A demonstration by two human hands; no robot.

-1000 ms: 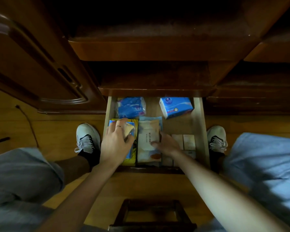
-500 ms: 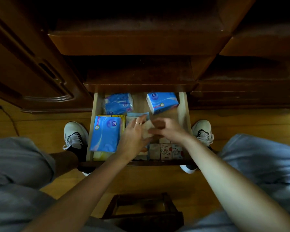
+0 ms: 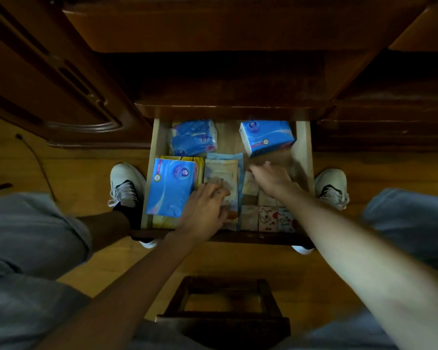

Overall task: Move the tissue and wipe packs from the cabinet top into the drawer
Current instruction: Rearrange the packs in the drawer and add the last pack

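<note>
As crinkly rectangular packs point(image 3: 220, 178) lie, wooden drawer point(image 3: 304, 147)

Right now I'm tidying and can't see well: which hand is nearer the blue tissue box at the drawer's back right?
Right. The right hand is just below the blue tissue box; the left hand lies farther, on the beige pack.

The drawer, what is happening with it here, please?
A person sits in front of the open drawer and arranges packs inside it with both hands. The left hand rests flat on the beige wipe pack in the middle, beside a blue tissue pack lying on a yellow one. The right hand, blurred, reaches over the small packs at the front right. Two more blue packs lie at the back. Neither hand clearly holds anything.
</note>
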